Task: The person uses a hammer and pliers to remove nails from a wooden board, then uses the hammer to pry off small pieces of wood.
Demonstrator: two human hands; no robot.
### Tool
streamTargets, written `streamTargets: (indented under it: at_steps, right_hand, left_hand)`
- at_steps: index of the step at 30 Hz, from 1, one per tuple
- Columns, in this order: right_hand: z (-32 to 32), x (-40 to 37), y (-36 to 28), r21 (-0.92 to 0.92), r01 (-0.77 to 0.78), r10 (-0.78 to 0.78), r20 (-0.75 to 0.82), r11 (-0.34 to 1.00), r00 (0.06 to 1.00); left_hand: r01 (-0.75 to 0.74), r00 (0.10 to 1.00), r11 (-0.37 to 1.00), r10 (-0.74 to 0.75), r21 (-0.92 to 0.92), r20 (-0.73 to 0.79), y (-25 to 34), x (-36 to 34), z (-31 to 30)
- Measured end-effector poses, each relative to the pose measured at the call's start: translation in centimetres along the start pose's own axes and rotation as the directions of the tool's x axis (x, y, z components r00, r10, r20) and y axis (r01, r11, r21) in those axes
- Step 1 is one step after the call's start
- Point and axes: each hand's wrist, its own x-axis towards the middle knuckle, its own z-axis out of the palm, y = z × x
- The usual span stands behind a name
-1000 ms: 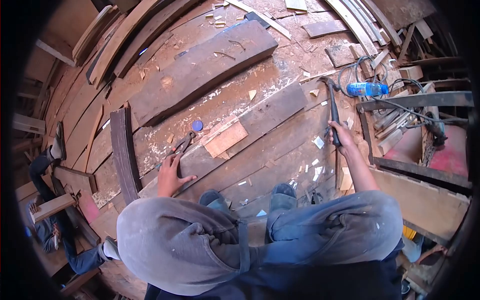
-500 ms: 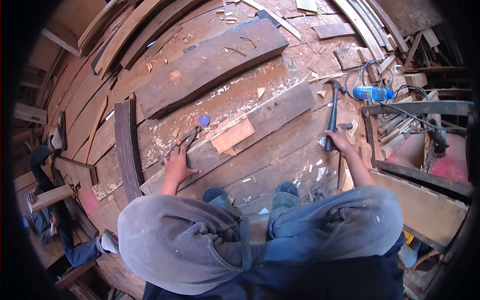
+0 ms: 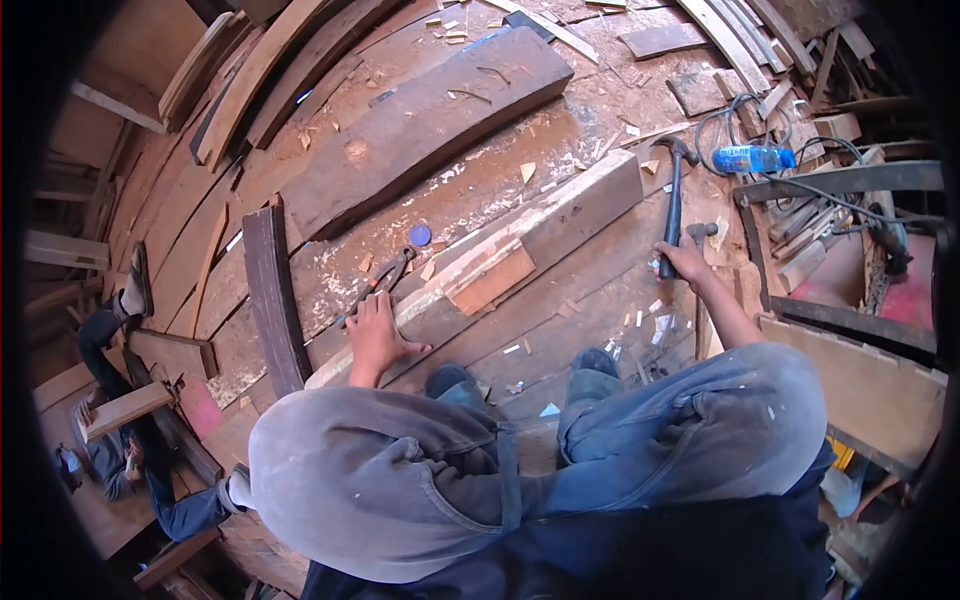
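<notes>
Mostly brown, a pale-edged plank (image 3: 550, 238)

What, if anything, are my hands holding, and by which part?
Your right hand holds the claw hammer by its handle's lower end. Your left hand is at the plank; whether it grips it is unclear.

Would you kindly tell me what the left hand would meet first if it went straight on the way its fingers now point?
The left hand would probably meet the dark metal pincers with orange-red handles first, as they lie just ahead; depth is unclear, so they may already touch.
</notes>
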Motion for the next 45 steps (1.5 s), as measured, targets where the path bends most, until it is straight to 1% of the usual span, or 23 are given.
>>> streamTargets:
  at_steps: [3,4,6,10,11,13,14,16,18,19,20,21,22,25,26,27,28,29,32,35,39,43,45]
  right_hand:
    - [-0.2,-0.9,-0.4,-0.026,-0.024,0.024,-0.006,0.999,1.0]
    - [-0.4,-1.0,-0.4,-0.045,-0.028,0.027,-0.016,0.999,1.0]
    - [-0.2,-1.1,-0.7,-0.055,-0.044,0.04,-0.074,0.998,0.996]
    - [0.2,-1.5,-1.5,-0.073,0.265,-0.274,-0.191,0.961,0.943]
    - [0.0,-1.1,-1.5,-0.063,0.335,-0.341,-0.202,0.94,0.918]
    - [-2.1,0.9,-2.2,0.149,0.314,-0.308,-0.06,0.938,0.949]
    - [-1.5,-0.5,-4.2,0.22,0.366,-0.361,-0.066,0.904,0.93]
    - [0.4,-4.9,-10.8,0.356,0.46,-0.46,-0.089,0.814,0.883]
    - [-0.8,-3.5,-12.3,0.058,0.563,-0.546,-0.183,0.824,0.818]
    - [-1.4,-2.8,-13.1,-0.095,0.589,-0.594,-0.217,0.803,0.775]
    - [-2.2,-2.7,-13.7,-0.392,0.629,-0.733,-0.232,0.672,0.639]
    - [-2.9,-2.8,-14.4,-0.653,0.586,-0.852,-0.186,0.479,0.489]
    - [-3.7,-2.8,-15.1,-0.85,0.466,-0.936,-0.085,0.246,0.34]
    - [-5.0,-1.7,-17.2,-0.947,0.318,-0.998,0.032,-0.048,-0.055]
    - [-4.7,-1.3,-17.6,-0.793,0.584,-0.984,-0.167,0.171,0.061]
    - [-4.0,-1.3,-18.2,-0.528,0.763,-0.921,-0.312,0.374,0.235]
    - [-1.9,-1.8,-19.4,-0.116,0.867,-0.814,-0.425,0.484,0.397]
    - [-0.2,-3.1,-20.8,0.035,0.893,-0.822,-0.374,0.45,0.429]
    - [4.8,-4.8,-22.5,0.075,0.799,-0.747,-0.313,0.596,0.586]
    - [9.4,-4.9,-22.1,0.134,0.732,-0.711,-0.179,0.668,0.68]
    - [14.2,-4.6,-23.4,0.248,0.756,-0.771,-0.052,0.605,0.634]
    - [17.6,-2.4,-26.2,0.029,0.831,-0.831,-0.016,0.555,0.555]
    - [19.3,-1.0,-27.0,-0.198,0.861,-0.879,-0.015,0.469,0.476]
  left_hand:
    - [-0.047,0.997,0.975,0.032,-0.218,-0.074,0.1,-1.3,0.6]
    - [-0.103,0.992,0.972,0.084,-0.211,-0.098,0.2,-1.6,0.6]
    - [-0.089,0.995,0.959,0.071,-0.269,-0.077,0.8,-2.0,0.7]
    - [-0.007,1.0,0.928,0.014,-0.374,0.016,1.5,-2.5,0.1]
    - [-0.111,0.991,0.956,0.086,-0.27,-0.103,1.6,-2.4,0.0]
    - [-0.273,0.918,0.962,0.253,-0.024,-0.305,1.6,-2.1,-0.2]
    - [-0.27,0.923,0.958,0.23,-0.093,-0.308,1.4,-1.9,0.5]
    - [-0.231,0.906,0.973,0.213,-0.006,-0.365,1.2,-1.4,0.7]
    - [-0.165,0.919,0.986,0.168,0.041,-0.357,0.7,-0.7,1.0]
    - [-0.172,0.912,0.984,0.176,0.044,-0.371,0.3,-0.3,1.1]
    - [-0.18,0.905,0.983,0.184,0.047,-0.384,-0.2,0.0,1.1]
    - [-0.188,0.898,0.981,0.192,0.05,-0.397,-0.4,0.3,1.0]
    - [-0.176,0.909,0.983,0.182,0.049,-0.374,-0.5,0.4,0.9]
    - [-0.115,0.888,0.993,0.107,0.008,-0.447,-0.9,0.9,2.3]
    - [-0.134,0.883,0.99,0.136,0.036,-0.45,-1.1,1.0,2.9]
    - [-0.151,0.878,0.986,0.163,0.063,-0.45,-1.3,1.1,3.4]
    - [-0.167,0.875,0.982,0.189,0.089,-0.446,-1.5,1.0,3.9]
    - [-0.163,0.872,0.983,0.182,0.08,-0.455,-1.4,0.9,3.9]
    - [-0.169,0.857,0.984,0.178,0.062,-0.484,-0.8,1.0,3.2]
    - [-0.16,0.872,0.986,0.165,0.051,-0.46,-1.1,1.2,3.5]
    - [-0.146,0.884,0.988,0.153,0.051,-0.443,-1.2,1.4,3.6]
    - [-0.136,0.891,0.99,0.144,0.05,-0.431,-1.3,1.5,3.6]
    - [-0.136,0.893,0.99,0.142,0.045,-0.427,-1.4,1.6,3.6]
